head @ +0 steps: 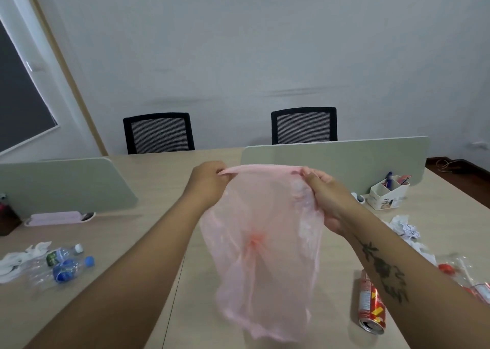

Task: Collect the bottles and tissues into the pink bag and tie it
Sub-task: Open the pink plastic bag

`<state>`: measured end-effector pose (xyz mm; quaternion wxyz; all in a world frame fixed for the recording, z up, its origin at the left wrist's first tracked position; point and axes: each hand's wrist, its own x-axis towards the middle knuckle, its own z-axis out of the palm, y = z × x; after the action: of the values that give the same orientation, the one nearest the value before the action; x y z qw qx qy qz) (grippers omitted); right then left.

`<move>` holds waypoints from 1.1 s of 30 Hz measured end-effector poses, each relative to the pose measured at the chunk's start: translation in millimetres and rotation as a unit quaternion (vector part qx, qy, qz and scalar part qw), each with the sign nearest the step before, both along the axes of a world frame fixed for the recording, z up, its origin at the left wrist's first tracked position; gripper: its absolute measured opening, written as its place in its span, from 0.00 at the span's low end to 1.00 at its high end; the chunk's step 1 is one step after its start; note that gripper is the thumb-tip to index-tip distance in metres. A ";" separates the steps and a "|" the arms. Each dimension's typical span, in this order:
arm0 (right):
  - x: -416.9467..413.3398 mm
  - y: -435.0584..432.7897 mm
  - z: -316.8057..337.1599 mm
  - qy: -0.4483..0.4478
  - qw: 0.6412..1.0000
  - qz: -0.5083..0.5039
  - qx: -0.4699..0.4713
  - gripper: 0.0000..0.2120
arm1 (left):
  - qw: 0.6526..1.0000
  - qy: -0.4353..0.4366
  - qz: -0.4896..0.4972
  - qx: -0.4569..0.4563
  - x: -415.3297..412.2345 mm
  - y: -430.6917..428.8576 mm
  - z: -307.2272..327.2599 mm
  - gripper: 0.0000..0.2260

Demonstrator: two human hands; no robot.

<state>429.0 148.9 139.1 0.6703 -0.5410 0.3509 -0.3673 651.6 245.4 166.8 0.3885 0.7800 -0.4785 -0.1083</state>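
A thin pink plastic bag (pixel 265 256) hangs in the air over the middle of the table. My left hand (pixel 206 183) pinches its top rim on the left and my right hand (pixel 326 197) grips the rim on the right, stretching the mouth between them. Two crushed clear bottles (pixel 66 262) with blue caps and labels lie at the left, beside crumpled white tissues (pixel 16 262). More crumpled tissues (pixel 405 229) lie at the right. A crushed bottle with a red cap (pixel 461 274) sits at the far right edge.
A red and gold can (pixel 370 305) lies on its side near my right forearm. A white pen holder (pixel 388 192) stands by the right desk divider (pixel 336 157). Another divider (pixel 61 184) stands at the left, a pink case (pixel 54 217) below it. Two black chairs (pixel 159 132) face the far table edge.
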 end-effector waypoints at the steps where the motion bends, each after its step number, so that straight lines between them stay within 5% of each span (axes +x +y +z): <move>1: -2.3 0.8 -0.7 0.003 1.000 0.013 0.012 0.14 | 0.995 0.098 0.007 -0.006 0.9 1.2 -1.2 0.09; 5: -14.4 6.5 -11.9 -0.023 0.984 0.009 0.178 0.20 | 0.901 0.418 -0.061 0.099 7.9 15.6 -5.2 0.07; 9: -20.7 11.9 -46.1 0.066 0.978 -0.001 0.198 0.24 | 0.867 0.458 -0.065 0.184 16.8 29.7 -21.9 0.10; 12: -28.2 19.6 -57.6 0.190 0.980 0.001 0.063 0.25 | 0.895 0.407 -0.015 0.180 15.9 31.3 -34.7 0.13; 16: -19.1 21.2 -38.6 0.211 0.974 0.056 -0.052 0.13 | 0.952 0.299 0.006 0.066 6.8 18.4 -20.6 0.14; 22: 6.0 19.1 -11.7 0.150 0.946 -0.132 -0.255 0.21 | 0.993 0.050 -0.012 -0.105 17.6 11.6 22.0 0.22; 27: 8.5 28.8 -22.9 0.129 0.919 -0.212 -0.306 0.19 | 0.987 -0.040 -0.052 -0.150 9.8 27.8 21.6 0.22; 33: 4.5 30.6 -72.8 0.218 0.920 -0.164 -0.280 0.20 | 0.993 -0.086 -0.047 -0.072 19.3 38.8 -31.1 0.22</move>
<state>433.5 179.5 66.4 0.3282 -0.7082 0.4552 -0.4283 670.9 284.2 135.7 0.3954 0.7329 -0.5531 -0.0241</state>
